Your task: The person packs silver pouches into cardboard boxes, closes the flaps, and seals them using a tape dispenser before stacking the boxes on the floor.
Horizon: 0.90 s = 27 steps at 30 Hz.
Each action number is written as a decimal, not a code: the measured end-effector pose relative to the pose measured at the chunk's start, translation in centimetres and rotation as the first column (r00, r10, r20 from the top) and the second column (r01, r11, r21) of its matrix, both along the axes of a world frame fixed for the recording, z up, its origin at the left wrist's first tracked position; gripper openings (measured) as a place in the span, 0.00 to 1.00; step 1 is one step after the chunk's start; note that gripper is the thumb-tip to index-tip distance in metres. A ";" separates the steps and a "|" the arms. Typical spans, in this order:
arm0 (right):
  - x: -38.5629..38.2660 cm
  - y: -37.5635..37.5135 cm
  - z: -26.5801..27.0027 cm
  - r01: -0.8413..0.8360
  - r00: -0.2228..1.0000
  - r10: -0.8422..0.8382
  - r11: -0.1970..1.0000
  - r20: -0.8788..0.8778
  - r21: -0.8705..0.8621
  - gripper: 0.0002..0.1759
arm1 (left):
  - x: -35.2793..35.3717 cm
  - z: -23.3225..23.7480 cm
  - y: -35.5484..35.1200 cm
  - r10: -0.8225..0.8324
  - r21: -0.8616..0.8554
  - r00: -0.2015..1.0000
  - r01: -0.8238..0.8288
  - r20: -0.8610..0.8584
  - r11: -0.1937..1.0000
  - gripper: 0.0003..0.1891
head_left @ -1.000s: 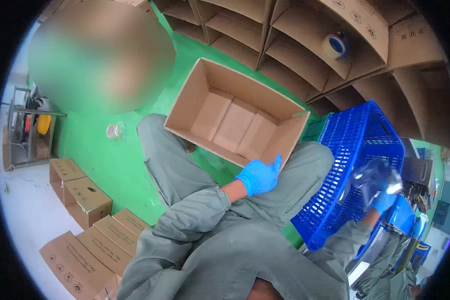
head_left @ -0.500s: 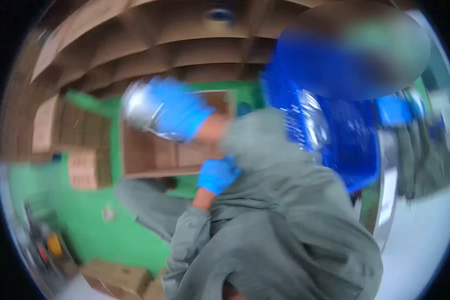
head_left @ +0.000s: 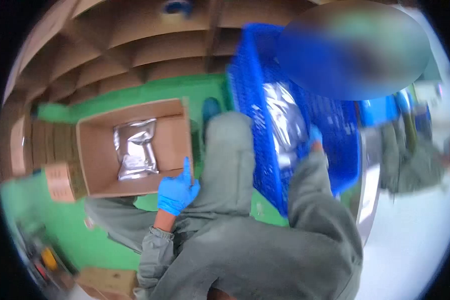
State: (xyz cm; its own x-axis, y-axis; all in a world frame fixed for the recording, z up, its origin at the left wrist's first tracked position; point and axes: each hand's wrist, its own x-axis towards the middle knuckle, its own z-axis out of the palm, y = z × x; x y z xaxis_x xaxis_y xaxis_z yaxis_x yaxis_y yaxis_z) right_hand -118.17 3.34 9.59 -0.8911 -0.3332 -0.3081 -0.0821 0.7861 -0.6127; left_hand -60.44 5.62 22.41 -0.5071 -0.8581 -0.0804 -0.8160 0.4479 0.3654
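My left hand, in a blue glove, is at the near right corner of an open cardboard box, its index finger stretched out along the rim and holding nothing. Flat on the bottom of that box lies a shiny silver pouch. My right hand, also gloved in blue, reaches into a blue plastic crate beside more silver pouches. Its fingers are mostly hidden, so whether it grips a pouch does not show.
Cardboard shelving curves across the back. Smaller cartons stand at the left, and another cardboard box lies at the lower left. My grey-clad knee is between the box and the crate. A person in grey is at the right.
My right hand, which held a silver pouch over the cardboard box, has moved right into the blue crate. A pouch now lies in the box. My left hand has shifted left to the box's rim.
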 end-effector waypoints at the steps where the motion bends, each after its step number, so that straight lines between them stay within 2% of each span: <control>1: -0.4 1.8 -2.7 0.078 0.902 0.007 0.980 0.431 -0.181 0.24 | -0.3 0.4 -0.1 0.106 -0.008 0.994 -0.106 0.019 0.994 0.40; 2: 0.4 3.0 -3.8 0.128 0.758 0.114 0.940 0.643 -0.317 0.29 | -0.3 0.8 -0.1 0.071 0.031 0.997 -0.072 0.017 0.997 0.38; 3: 1.9 2.7 -3.6 0.093 0.716 0.250 0.892 0.652 -0.443 0.32 | -0.1 1.1 -0.3 0.038 0.067 0.999 -0.039 0.015 0.997 0.37; 4: 3.6 2.3 -3.2 0.075 0.659 0.382 0.824 0.649 -0.561 0.36 | -0.2 1.3 -0.4 0.080 0.081 0.997 -0.079 -0.018 0.994 0.36; 5: 5.4 1.3 -0.6 0.115 0.507 0.253 0.928 0.824 -0.355 0.38 | -0.1 1.6 -0.1 0.108 0.099 0.993 -0.102 -0.054 0.990 0.35; 6: 3.2 0.5 -2.7 -0.043 0.486 0.321 0.938 0.813 -0.345 0.34 | -0.1 1.4 0.4 0.178 0.111 0.983 -0.173 -0.036 0.979 0.35; 7: 1.1 -0.3 -4.5 -0.202 0.456 0.395 0.919 0.797 -0.340 0.30 | -0.3 0.8 0.6 0.159 0.066 0.985 -0.155 -0.065 0.986 0.35; 9: -0.4 -3.5 -3.6 -0.150 0.291 0.516 0.856 0.806 -0.495 0.33 | -0.3 0.0 0.5 0.149 0.009 0.984 -0.149 -0.100 0.989 0.36; 10: -4.5 -5.1 -6.0 -0.237 0.618 0.596 0.764 0.514 -0.601 0.26 | -0.2 -0.4 0.5 0.127 0.048 0.988 -0.123 -0.084 0.991 0.36; 11: -8.4 -6.7 -8.3 -0.372 0.854 0.509 0.744 0.111 -0.554 0.21 | -0.2 -0.3 0.4 0.097 0.090 0.993 -0.090 -0.074 0.992 0.36; 12: -5.2 -9.2 -2.8 -0.384 0.907 0.417 0.758 -0.061 -0.526 0.28 | 0.0 0.7 0.2 0.077 0.154 0.996 -0.071 -0.035 0.986 0.36; 13: -0.7 -11.9 3.9 -0.379 0.925 0.303 0.789 -0.230 -0.484 0.35 | 0.1 0.5 0.2 0.061 0.147 0.997 -0.055 -0.040 0.988 0.36; 14: 5.7 -12.8 12.2 -0.591 0.801 0.454 0.700 -0.389 -0.400 0.39 | 0.2 0.1 0.3 0.068 0.106 0.996 -0.062 -0.054 0.992 0.35; 15: 4.7 -14.2 13.9 -0.623 0.748 0.429 0.716 -0.506 -0.314 0.42 | 0.1 -0.1 0.4 0.074 0.066 0.995 -0.069 -0.070 0.995 0.35; 16: 12.7 -12.6 22.5 -0.731 0.602 0.513 0.663 -0.612 -0.164 0.44 | 0.1 0.0 0.3 0.054 0.065 0.995 -0.049 -0.079 0.997 0.35; 17: 14.4 -12.0 25.4 -0.757 0.596 0.487 0.606 -0.638 -0.244 0.40 | 0.1 0.2 0.2 0.063 0.081 0.995 -0.057 -0.077 0.995 0.34; 18: 17.5 -10.7 30.0 -0.801 0.589 0.579 0.513 -0.564 -0.310 0.37 | 0.1 0.3 0.2 0.073 0.096 0.995 -0.066 -0.073 0.993 0.34; 20: 23.9 -8.2 36.7 -0.785 0.605 0.635 0.374 -0.480 -0.495 0.33 | 0.1 0.0 0.3 0.069 0.061 0.993 -0.064 -0.098 0.996 0.34; 22: 27.8 -7.0 40.1 -0.819 0.558 0.669 0.347 -0.492 -0.457 0.28 | 0.0 -0.2 0.5 0.058 0.028 0.992 -0.055 -0.115 0.998 0.34; 23: 30.8 -6.8 41.1 -0.811 0.546 0.685 0.287 -0.483 -0.509 0.27 | 0.0 -0.2 0.4 0.064 0.017 0.991 -0.062 -0.117 0.998 0.34; 24: 33.2 -7.2 42.1 -0.856 0.450 0.747 0.204 -0.489 -0.476 0.24 | 0.0 -0.1 0.3 0.068 0.007 0.991 -0.068 -0.116 0.998 0.34; 26: 37.2 -9.2 41.8 -0.846 0.347 0.874 0.135 -0.341 -0.515 0.19 | 0.0 0.1 0.3 0.050 0.027 0.994 -0.047 -0.098 0.999 0.35; 27: 38.8 -10.9 40.4 -0.845 0.250 0.924 0.063 -0.289 -0.531 0.17 | 0.1 0.3 0.3 0.056 0.049 0.994 -0.052 -0.089 0.997 0.35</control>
